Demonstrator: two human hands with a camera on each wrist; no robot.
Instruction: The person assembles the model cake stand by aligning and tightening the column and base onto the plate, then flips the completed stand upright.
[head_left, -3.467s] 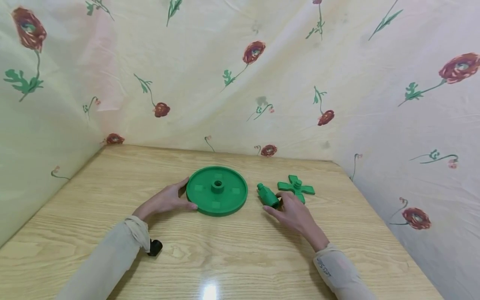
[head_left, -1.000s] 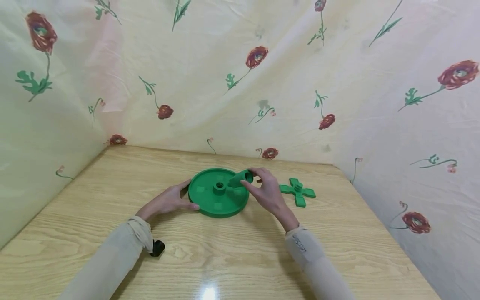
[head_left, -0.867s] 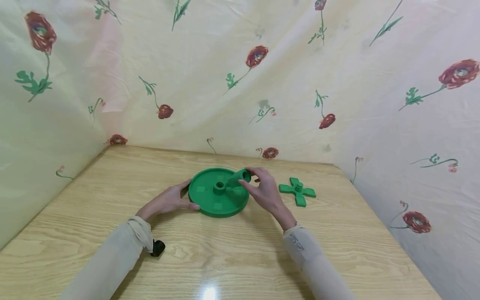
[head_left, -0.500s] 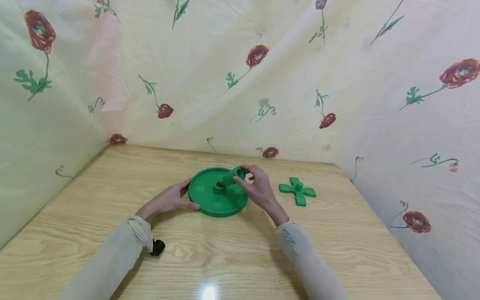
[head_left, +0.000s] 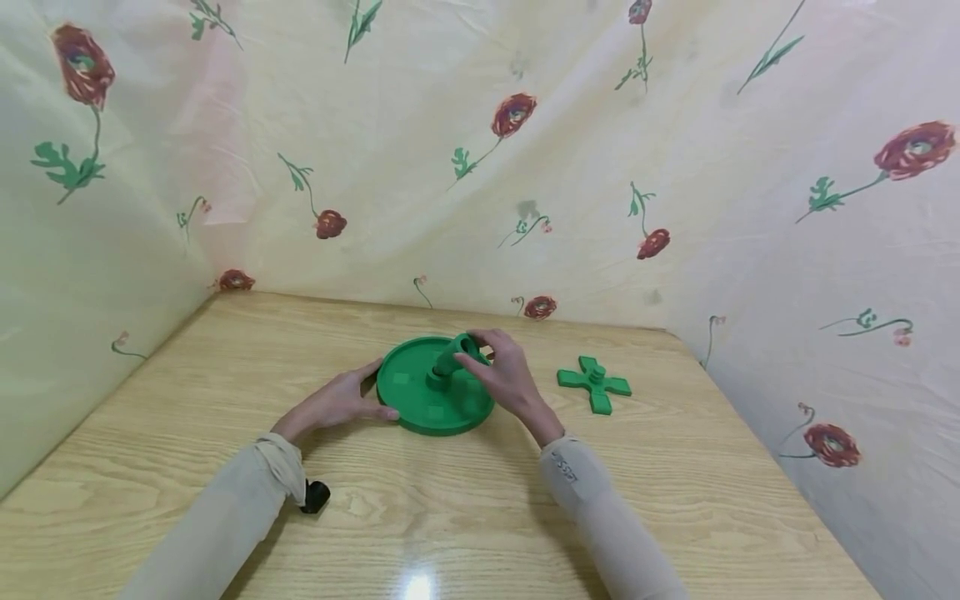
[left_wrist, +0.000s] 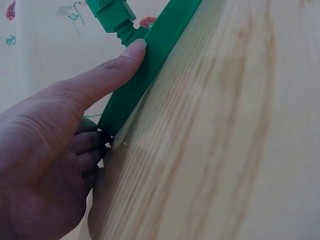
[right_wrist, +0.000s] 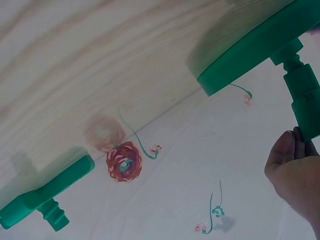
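Observation:
On the table lies a green round disc (head_left: 401, 360) with a raised rim and a hollow hub (head_left: 435, 382) at its centre. My left hand (head_left: 341, 400) grips its left edge, thumb on the near side of the rim; the left wrist view shows that thumb (left_wrist: 110, 75) against the green edge. Between the fingertips of my right hand (head_left: 506, 371) is a green stepped cylinder (head_left: 447, 358), wide hollow end up and tilted toward me and to the right. Its narrow grooved tip (right_wrist: 292, 62) is right at the hub's mouth, and "33" is marked on its side.
A green cross-shaped piece (head_left: 596, 383) with a grooved peg pointing up lies to the right of the disc. Beside my left sleeve is a small black object (head_left: 316, 497). Flower-printed cloth (head_left: 420, 192) walls the table's back and sides.
My right hand took the cylinder from the table right of the disc, turned its grooved tip downward and moved left to the hub. The left hand keeps its hold on the rim.

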